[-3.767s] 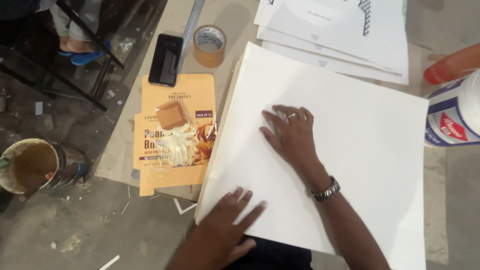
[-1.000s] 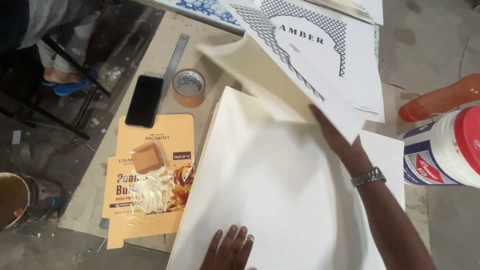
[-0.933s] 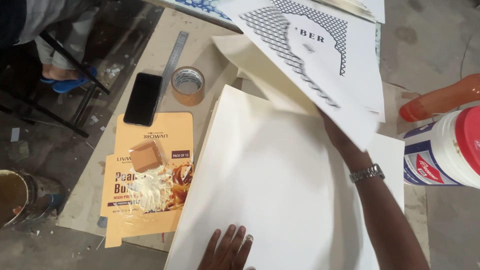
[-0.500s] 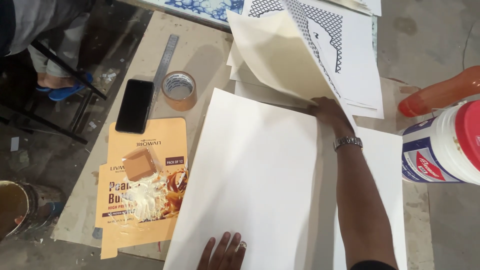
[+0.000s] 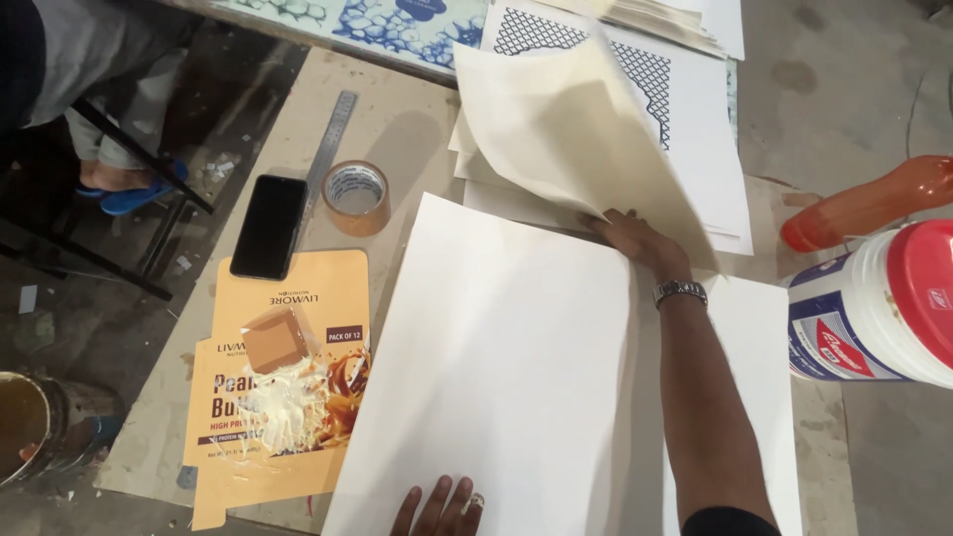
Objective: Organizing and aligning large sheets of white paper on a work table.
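Note:
My right hand [image 5: 635, 238] reaches forward and grips the lower edge of a cream sheet [image 5: 566, 129], which curls up and over the printed sheets [image 5: 695, 149] behind it. A wristwatch [image 5: 679, 291] sits on that wrist. My left hand [image 5: 437, 506] rests flat, fingers spread, on the near edge of a large white board [image 5: 496, 367] that lies in front of me. A second white board [image 5: 754, 377] shows under my right forearm.
A flattened orange carton [image 5: 278, 377] smeared with white glue lies left of the board. Beyond it are a black phone [image 5: 269, 226], a tape roll [image 5: 354, 197] and a steel ruler [image 5: 333, 134]. A white glue tub [image 5: 884, 308] and an orange bottle [image 5: 874, 203] stand at right. A tin [image 5: 30, 427] sits on the floor at left, and a seated person's foot [image 5: 124, 184] is at far left.
My right hand moved from flat on the white board forward to the stack and lifted the cream sheet, which now curls higher. My left hand stays at the board's near edge.

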